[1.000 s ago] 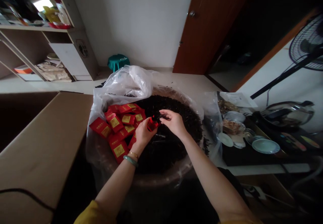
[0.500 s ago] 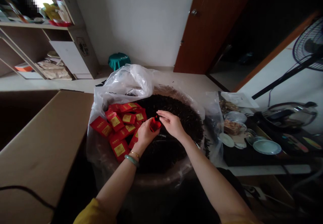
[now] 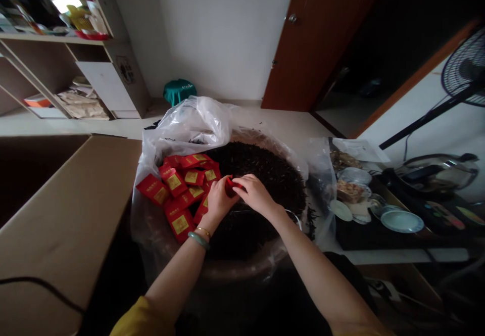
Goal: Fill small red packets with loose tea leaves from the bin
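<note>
My left hand (image 3: 220, 200) is closed around a small red packet (image 3: 230, 187), holding it over a wide tub lined with clear plastic. The fingers of my right hand (image 3: 254, 192) pinch the packet's upper edge from the other side. Between them, the two hands cover most of it. Dark, dry strips that look like loose tea leaves (image 3: 265, 166) fill the tub. On its left side several red packets (image 3: 181, 223) with gold labels lie in a heap. Below my right wrist shows a thin pale rim (image 3: 296, 219), partly hidden by my arm.
A large cardboard box (image 3: 64, 220) stands at the left. The plastic liner (image 3: 200, 118) bunches up at the tub's far edge. To the right, a dark tray (image 3: 364, 237) bears dishes and a glass pot. Behind are a green-covered stool (image 3: 179, 91), a brown door (image 3: 299, 48) and a fan (image 3: 465, 68).
My right hand has come down from above the packet's open mouth and now grips its edge. The packet's opening, seen before, is mostly hidden. My left hand has barely moved.
</note>
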`<action>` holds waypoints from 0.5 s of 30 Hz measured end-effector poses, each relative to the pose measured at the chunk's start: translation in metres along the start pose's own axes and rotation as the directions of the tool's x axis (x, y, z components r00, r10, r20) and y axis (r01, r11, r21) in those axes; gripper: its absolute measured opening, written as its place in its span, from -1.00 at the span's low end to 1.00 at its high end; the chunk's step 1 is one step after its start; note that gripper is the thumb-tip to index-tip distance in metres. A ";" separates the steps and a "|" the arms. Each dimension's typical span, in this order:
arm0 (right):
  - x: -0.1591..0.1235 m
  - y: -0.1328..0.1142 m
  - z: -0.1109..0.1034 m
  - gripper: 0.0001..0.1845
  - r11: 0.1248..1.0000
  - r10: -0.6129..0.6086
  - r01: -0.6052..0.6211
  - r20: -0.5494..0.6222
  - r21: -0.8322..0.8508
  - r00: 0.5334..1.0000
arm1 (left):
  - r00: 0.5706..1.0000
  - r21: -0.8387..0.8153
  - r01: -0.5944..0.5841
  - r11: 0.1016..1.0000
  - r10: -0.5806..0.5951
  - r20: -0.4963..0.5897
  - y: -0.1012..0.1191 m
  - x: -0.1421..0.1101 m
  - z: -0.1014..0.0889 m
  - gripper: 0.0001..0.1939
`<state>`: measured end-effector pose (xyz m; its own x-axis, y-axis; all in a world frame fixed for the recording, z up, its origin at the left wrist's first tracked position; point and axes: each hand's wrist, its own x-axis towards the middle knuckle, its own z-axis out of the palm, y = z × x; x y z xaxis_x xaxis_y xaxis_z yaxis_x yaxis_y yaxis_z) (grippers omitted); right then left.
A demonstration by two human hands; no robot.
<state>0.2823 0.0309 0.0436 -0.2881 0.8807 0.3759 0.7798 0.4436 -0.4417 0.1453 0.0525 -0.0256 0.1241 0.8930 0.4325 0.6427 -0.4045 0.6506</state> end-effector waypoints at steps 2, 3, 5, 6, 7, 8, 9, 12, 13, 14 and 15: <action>0.001 0.004 0.001 -0.84 1.000 -0.004 0.004 -0.025 0.001 1.000 | 1.000 -0.054 0.013 0.998 -0.012 0.013 0.002 0.001 -0.001 -0.42; 0.001 0.007 0.001 -0.83 1.000 -0.001 0.001 -0.046 0.005 0.999 | 0.999 -0.096 0.038 0.995 -0.036 0.021 0.003 0.001 -0.001 -0.39; 0.001 0.013 -0.002 -0.83 1.000 0.020 -0.018 -0.079 0.024 0.997 | 0.994 -0.227 0.113 0.967 -0.107 0.039 0.004 0.003 -0.002 -0.37; 0.001 0.015 -0.003 -0.82 0.999 0.036 -0.033 -0.085 0.043 0.996 | 0.987 -0.323 0.157 0.933 -0.143 0.069 0.004 0.004 -0.002 -0.40; 0.001 0.017 -0.006 -0.81 0.996 0.057 -0.051 -0.085 0.067 0.995 | 0.977 -0.435 0.208 0.876 -0.171 0.124 0.005 0.006 -0.004 -0.46; 0.001 0.018 -0.008 -0.79 0.993 0.078 -0.071 -0.079 0.094 0.994 | 0.962 -0.545 0.266 0.795 -0.187 0.197 0.006 0.007 -0.005 -0.51; 0.001 0.019 -0.010 -0.79 0.989 0.099 -0.090 -0.070 0.121 0.993 | 0.942 -0.636 0.327 0.699 -0.190 0.276 0.006 0.008 -0.007 -0.55; 0.001 0.015 -0.016 -0.79 0.975 0.141 -0.136 -0.016 0.176 0.990 | 0.890 -0.759 0.454 0.467 -0.194 0.413 0.009 0.011 -0.011 -0.57; 0.000 0.014 -0.018 -0.81 0.971 0.151 -0.152 0.016 0.184 0.988 | 0.886 -0.772 0.463 0.435 -0.208 0.414 0.010 0.011 -0.013 -0.58; 0.000 0.011 -0.019 -0.83 0.968 0.160 -0.167 0.053 0.189 0.986 | 0.886 -0.781 0.464 0.419 -0.221 0.407 0.010 0.011 -0.013 -0.60; 0.000 0.009 -0.020 -0.84 0.964 0.167 -0.182 0.092 0.191 0.982 | 0.886 -0.786 0.462 0.410 -0.233 0.400 0.010 0.011 -0.013 -0.61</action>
<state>0.3005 0.0318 0.0556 -0.2036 0.9539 0.2203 0.6982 0.2993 -0.6504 0.1432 0.0551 -0.0059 0.2627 0.9647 -0.0177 -0.2737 0.0922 0.9574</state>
